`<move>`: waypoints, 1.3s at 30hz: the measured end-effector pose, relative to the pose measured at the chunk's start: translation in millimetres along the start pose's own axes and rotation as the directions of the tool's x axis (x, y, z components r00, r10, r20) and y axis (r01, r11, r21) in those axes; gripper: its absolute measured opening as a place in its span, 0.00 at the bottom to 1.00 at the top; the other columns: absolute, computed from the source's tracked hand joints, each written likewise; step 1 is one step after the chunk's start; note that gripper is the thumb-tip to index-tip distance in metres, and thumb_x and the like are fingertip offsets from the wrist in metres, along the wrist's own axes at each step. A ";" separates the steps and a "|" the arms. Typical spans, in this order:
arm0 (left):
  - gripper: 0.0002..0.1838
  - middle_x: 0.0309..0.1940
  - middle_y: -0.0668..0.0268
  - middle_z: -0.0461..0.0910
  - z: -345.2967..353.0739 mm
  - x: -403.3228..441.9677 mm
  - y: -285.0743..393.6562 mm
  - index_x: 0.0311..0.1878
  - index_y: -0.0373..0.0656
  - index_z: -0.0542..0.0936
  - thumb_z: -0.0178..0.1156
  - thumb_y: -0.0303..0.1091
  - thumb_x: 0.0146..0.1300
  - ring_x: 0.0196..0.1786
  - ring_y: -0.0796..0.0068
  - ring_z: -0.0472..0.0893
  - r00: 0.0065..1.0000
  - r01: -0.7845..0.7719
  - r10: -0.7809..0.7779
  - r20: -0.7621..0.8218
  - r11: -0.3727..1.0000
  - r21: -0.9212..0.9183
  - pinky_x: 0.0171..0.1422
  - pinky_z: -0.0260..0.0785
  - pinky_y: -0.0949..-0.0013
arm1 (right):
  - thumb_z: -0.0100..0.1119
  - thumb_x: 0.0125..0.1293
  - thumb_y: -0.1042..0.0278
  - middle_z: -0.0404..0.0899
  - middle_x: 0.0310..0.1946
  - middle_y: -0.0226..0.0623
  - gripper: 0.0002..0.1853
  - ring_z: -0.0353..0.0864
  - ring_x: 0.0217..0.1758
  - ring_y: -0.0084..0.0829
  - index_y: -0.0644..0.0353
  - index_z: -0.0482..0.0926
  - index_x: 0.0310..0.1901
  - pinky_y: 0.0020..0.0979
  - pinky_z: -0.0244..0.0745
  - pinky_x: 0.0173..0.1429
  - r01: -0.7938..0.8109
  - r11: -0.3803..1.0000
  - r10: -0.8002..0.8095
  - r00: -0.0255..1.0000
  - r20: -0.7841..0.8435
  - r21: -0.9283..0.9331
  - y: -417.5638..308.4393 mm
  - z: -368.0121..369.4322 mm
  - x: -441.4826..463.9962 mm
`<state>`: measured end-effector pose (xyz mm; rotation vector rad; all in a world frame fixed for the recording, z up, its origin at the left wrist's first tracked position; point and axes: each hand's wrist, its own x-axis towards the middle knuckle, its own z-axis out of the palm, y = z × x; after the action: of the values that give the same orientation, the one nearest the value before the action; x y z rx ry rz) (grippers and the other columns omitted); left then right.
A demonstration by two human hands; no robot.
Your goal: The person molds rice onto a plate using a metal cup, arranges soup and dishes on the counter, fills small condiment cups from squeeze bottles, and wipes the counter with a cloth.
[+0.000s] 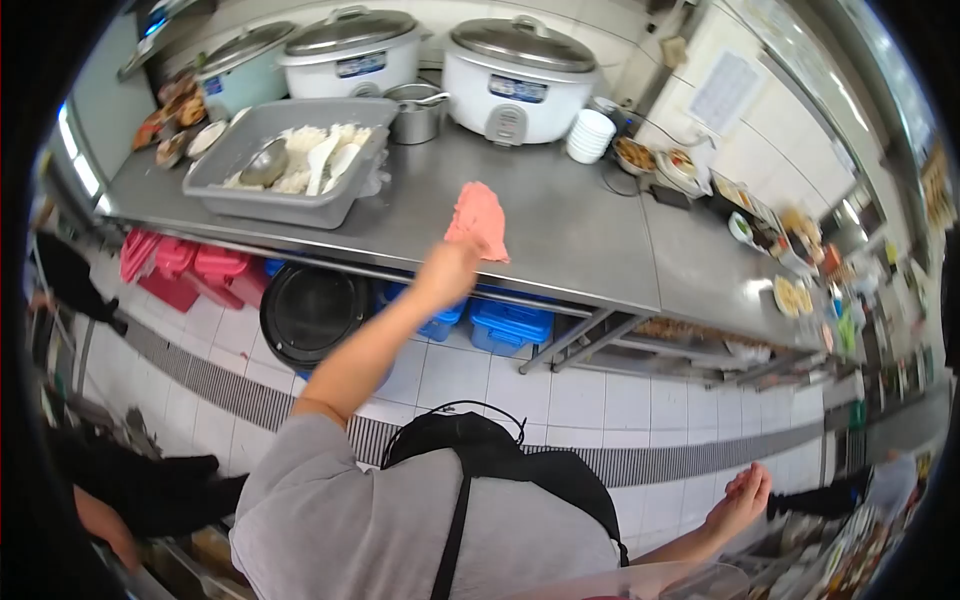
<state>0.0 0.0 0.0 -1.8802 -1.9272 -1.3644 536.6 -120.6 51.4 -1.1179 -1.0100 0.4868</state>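
A pink cloth (480, 220) lies on the steel counter (560, 220) near its front edge. My left hand (450, 272), slightly blurred, is closed on the lower end of this cloth. Away from the counter, low on the right and over the floor, my right hand (742, 497) has its fingers curled together, with nothing visible in them. To the left of the cloth, a grey tub (290, 208) holds white rice, a ladle and white paddles.
Behind stand lidded rice cookers (520, 92), a metal pot (415, 122) and stacked white bowls (590, 137). Food dishes (793, 297) line the right counter. Below are a black round lid (315, 312) and blue boxes (510, 325). Parts of other people show at both sides.
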 end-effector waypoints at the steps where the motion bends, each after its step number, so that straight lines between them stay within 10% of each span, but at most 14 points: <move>1: 0.10 0.35 0.50 0.77 -7.0 -4.0 -4.5 0.36 0.42 0.78 0.52 0.27 0.49 0.35 0.53 0.77 1.000 0.020 -0.019 -0.022 0.999 0.028 0.44 0.69 0.57 | 0.50 0.62 0.68 0.63 0.17 0.25 0.06 0.57 0.17 0.13 0.62 0.73 0.32 0.14 0.52 0.21 0.031 1.000 -0.030 0.996 0.081 -0.005 3.6 20.0 15.4; 2: 0.09 0.31 0.53 0.78 -29.5 14.3 -32.6 0.34 0.41 0.78 0.51 0.27 0.50 0.33 0.53 0.77 0.986 -0.031 0.052 -0.160 0.991 0.131 0.39 0.70 0.57 | 0.50 0.62 0.69 0.65 0.17 0.26 0.07 0.59 0.17 0.14 0.63 0.73 0.32 0.15 0.54 0.22 0.052 0.998 -0.046 0.979 0.197 -0.023 6.2 35.1 28.6; 5: 0.10 0.29 0.53 0.78 -69.0 50.9 -102.1 0.34 0.40 0.79 0.51 0.31 0.51 0.35 0.54 0.78 0.895 0.441 -0.378 -0.238 0.834 0.333 0.39 0.70 0.57 | 0.51 0.61 0.70 0.69 0.19 0.29 0.06 0.62 0.18 0.15 0.64 0.73 0.32 0.16 0.57 0.24 0.111 0.990 -0.065 0.912 0.406 -0.090 1.2 92.9 74.0; 9: 0.09 0.32 0.47 0.77 -124.9 80.6 -239.2 0.28 0.39 0.79 0.50 0.31 0.49 0.38 0.50 0.77 0.815 0.523 -0.557 -0.160 0.589 0.616 0.43 0.70 0.57 | 0.52 0.60 0.72 0.73 0.21 0.31 0.05 0.65 0.20 0.16 0.64 0.74 0.32 0.16 0.60 0.25 0.040 0.997 0.007 0.828 0.560 -0.072 30.3 147.3 85.1; 22: 0.28 0.47 0.52 0.74 -85.5 78.2 -357.8 0.45 0.35 0.74 0.61 0.43 0.41 0.51 0.56 0.73 0.415 0.426 -0.909 0.048 0.240 0.872 0.54 0.66 0.61 | 0.53 0.58 0.74 0.73 0.21 0.32 0.04 0.68 0.21 0.18 0.66 0.74 0.31 0.18 0.63 0.26 -0.139 0.948 0.279 0.793 0.541 -0.285 67.8 271.2 107.0; 23: 0.28 0.47 0.51 0.74 -84.3 70.5 -385.5 0.45 0.34 0.75 0.60 0.46 0.42 0.52 0.56 0.73 0.409 0.526 -0.912 0.003 0.239 0.816 0.54 0.67 0.62 | 0.54 0.58 0.75 0.74 0.21 0.32 0.04 0.70 0.23 0.18 0.66 0.75 0.31 0.18 0.65 0.26 -0.123 0.954 0.262 0.787 0.559 -0.275 69.4 276.0 111.1; 26: 0.16 0.29 0.60 0.80 -124.7 49.8 -466.5 0.43 0.47 0.79 0.50 0.45 0.58 0.30 0.62 0.79 0.739 0.043 -0.633 0.231 0.386 0.921 0.32 0.70 0.59 | 0.56 0.56 0.74 0.76 0.21 0.32 0.04 0.73 0.23 0.18 0.66 0.76 0.30 0.20 0.68 0.26 -0.061 0.947 0.243 0.777 0.581 -0.314 65.6 289.8 122.6; 28: 0.19 0.28 0.63 0.80 -145.5 62.5 -467.2 0.40 0.43 0.79 0.49 0.47 0.59 0.27 0.65 0.77 0.610 0.740 -0.782 -0.126 0.505 0.445 0.31 0.69 0.62 | 0.56 0.56 0.74 0.75 0.19 0.32 0.03 0.72 0.21 0.17 0.64 0.76 0.30 0.20 0.66 0.25 0.019 0.984 0.096 0.784 0.613 -0.178 83.3 291.0 123.5; 31: 0.24 0.36 0.57 0.77 -129.0 114.2 -295.5 0.45 0.36 0.76 0.46 0.48 0.59 0.36 0.66 0.77 0.543 0.801 -0.775 -0.323 0.594 -0.079 0.37 0.68 0.64 | 0.57 0.57 0.73 0.75 0.22 0.31 0.04 0.73 0.24 0.18 0.64 0.76 0.31 0.20 0.69 0.28 -0.118 0.970 0.230 0.709 0.667 -0.211 100.0 296.0 111.0; 33: 0.21 0.36 0.58 0.77 -86.9 124.9 -252.7 0.43 0.37 0.76 0.45 0.45 0.59 0.37 0.68 0.76 0.821 0.518 -0.522 -0.231 0.851 -0.084 0.39 0.68 0.66 | 0.57 0.57 0.72 0.75 0.23 0.31 0.05 0.73 0.24 0.19 0.63 0.76 0.31 0.21 0.69 0.29 -0.041 0.989 0.130 0.703 0.700 -0.142 116.5 314.5 102.0; 38: 0.19 0.28 0.60 0.76 146.3 127.8 1.6 0.40 0.34 0.76 0.44 0.40 0.56 0.31 0.70 0.76 0.681 0.719 -0.570 0.459 0.402 -0.567 0.38 0.68 0.70 | 0.53 0.61 0.62 0.75 0.38 0.36 0.14 0.73 0.42 0.24 0.62 0.74 0.44 0.24 0.68 0.45 -0.251 0.968 0.171 0.703 0.691 0.017 135.7 339.1 115.4; 39: 0.17 0.26 0.62 0.76 179.1 125.9 89.7 0.38 0.34 0.76 0.45 0.38 0.56 0.29 0.72 0.76 0.735 0.678 -0.540 0.410 0.601 -0.423 0.34 0.67 0.72 | 0.51 0.62 0.61 0.75 0.42 0.38 0.16 0.72 0.45 0.25 0.61 0.73 0.47 0.25 0.67 0.49 -0.340 0.939 0.224 0.716 0.661 0.050 145.0 332.2 121.3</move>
<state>134.9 193.2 20.4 -1.6722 -2.7180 -2.1839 332.9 198.5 -1.4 -0.9633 -1.3667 1.2578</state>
